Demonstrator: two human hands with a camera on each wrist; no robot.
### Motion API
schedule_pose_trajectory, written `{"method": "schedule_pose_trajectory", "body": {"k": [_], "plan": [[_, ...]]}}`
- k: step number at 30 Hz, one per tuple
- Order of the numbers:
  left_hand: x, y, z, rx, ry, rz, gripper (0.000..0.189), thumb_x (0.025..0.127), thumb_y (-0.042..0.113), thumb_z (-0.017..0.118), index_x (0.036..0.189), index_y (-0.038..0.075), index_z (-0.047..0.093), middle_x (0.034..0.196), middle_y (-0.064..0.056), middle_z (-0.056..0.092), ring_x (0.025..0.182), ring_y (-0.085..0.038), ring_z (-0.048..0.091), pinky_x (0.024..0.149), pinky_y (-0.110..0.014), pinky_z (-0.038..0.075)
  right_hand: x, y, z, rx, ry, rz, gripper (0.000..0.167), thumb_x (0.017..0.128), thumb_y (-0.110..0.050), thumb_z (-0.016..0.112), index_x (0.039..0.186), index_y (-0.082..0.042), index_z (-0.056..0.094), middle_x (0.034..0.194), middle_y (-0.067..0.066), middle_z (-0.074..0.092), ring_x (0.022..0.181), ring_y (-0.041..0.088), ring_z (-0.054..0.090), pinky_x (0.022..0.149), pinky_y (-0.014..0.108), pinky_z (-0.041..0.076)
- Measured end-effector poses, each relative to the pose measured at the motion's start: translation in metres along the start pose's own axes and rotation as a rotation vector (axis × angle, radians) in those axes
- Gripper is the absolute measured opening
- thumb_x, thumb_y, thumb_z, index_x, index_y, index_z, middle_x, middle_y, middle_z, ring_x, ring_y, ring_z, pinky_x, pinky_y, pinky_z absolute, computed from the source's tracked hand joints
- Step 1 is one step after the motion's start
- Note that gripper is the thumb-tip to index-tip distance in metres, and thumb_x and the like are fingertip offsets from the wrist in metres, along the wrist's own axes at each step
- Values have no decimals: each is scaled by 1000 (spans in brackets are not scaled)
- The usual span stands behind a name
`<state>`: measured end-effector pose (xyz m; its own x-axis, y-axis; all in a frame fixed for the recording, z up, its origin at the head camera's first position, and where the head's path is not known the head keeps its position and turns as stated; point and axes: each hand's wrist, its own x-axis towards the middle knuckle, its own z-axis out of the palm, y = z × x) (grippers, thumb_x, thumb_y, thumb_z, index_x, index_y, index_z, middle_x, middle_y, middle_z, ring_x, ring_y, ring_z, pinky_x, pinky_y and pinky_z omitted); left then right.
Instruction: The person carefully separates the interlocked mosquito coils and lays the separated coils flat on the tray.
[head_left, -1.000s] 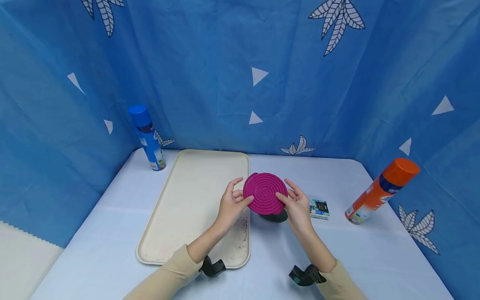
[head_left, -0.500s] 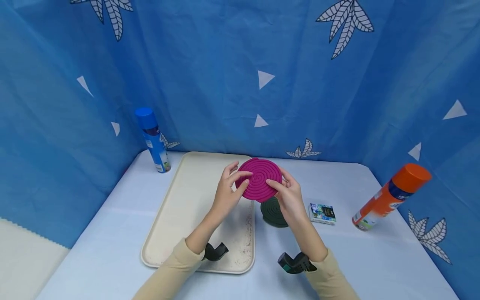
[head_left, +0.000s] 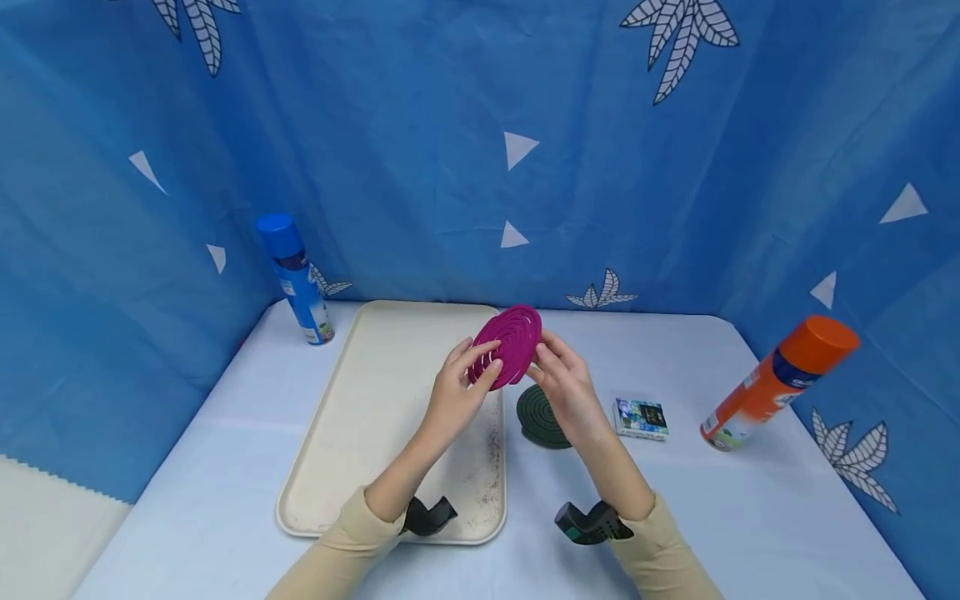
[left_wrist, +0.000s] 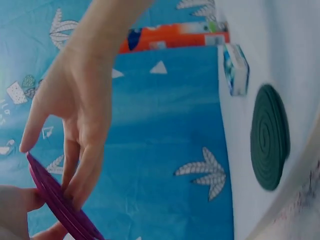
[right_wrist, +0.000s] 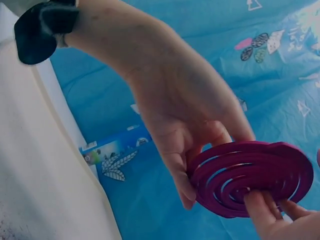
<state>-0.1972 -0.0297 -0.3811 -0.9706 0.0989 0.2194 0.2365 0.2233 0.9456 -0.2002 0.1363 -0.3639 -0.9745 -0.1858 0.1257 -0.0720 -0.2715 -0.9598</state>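
Observation:
A magenta mosquito coil (head_left: pixel 510 346), a flat spiral, is held tilted above the right side of the cream tray (head_left: pixel 390 417). My left hand (head_left: pixel 453 396) grips its left side, with a finger and the thumb against the face. At the right edge my right hand (head_left: pixel 566 383) holds it, some fingers hidden behind. In the right wrist view, light shows through gaps between the coil's rings (right_wrist: pixel 250 172), and my right fingers (right_wrist: pixel 262 212) touch near its centre. A dark green mosquito coil (head_left: pixel 542 417) lies on the table below, partly covered by my right hand.
A small patterned box (head_left: pixel 640 419) lies right of the green coil. An orange spray can (head_left: pixel 776 383) stands at the far right, a blue spray can (head_left: pixel 296 279) at the back left. Blue printed cloth (head_left: pixel 420 167) encloses the white table (head_left: pixel 675 492).
The magenta coil has moved slightly left and up and tilted from nearly face-on. Gaps have opened between its rings. My left index finger has moved onto its face.

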Motion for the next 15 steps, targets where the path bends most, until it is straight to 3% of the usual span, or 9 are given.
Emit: {"method": "schedule_pose_trajectory", "body": {"k": [4, 8, 13, 15], "plan": [[-2, 3, 1, -106, -16, -57, 40, 95, 25, 58, 134, 15, 55, 144, -15, 44, 132, -34, 44, 100, -48, 47, 1, 4, 3, -70, -46, -53, 47, 99, -14, 45, 142, 1, 36, 119, -5, 54, 112, 8, 53, 98, 20, 49], [-4, 6, 1, -155, 24, -58, 39, 94, 25, 60, 132, 14, 56, 140, -12, 49, 131, -30, 46, 105, -45, 44, 1, 8, 6, -140, -64, -107, 46, 97, -13, 46, 140, 3, 41, 118, -7, 59, 113, 8, 55, 102, 25, 46], [-7, 7, 1, -176, 91, -32, 37, 93, 23, 61, 127, 10, 57, 142, -12, 46, 136, -29, 40, 115, -46, 32, 0, 14, 6, -210, -93, -129, 48, 96, -14, 48, 141, 0, 41, 135, 13, 53, 118, 9, 52, 104, 29, 44], [-8, 8, 1, -156, 109, -21, 37, 93, 24, 62, 126, 9, 58, 146, -12, 40, 139, -30, 36, 113, -48, 34, -1, 14, 5, -214, -102, -129, 49, 97, -16, 46, 142, 1, 39, 139, 20, 48, 117, 6, 53, 102, 25, 45]]}}
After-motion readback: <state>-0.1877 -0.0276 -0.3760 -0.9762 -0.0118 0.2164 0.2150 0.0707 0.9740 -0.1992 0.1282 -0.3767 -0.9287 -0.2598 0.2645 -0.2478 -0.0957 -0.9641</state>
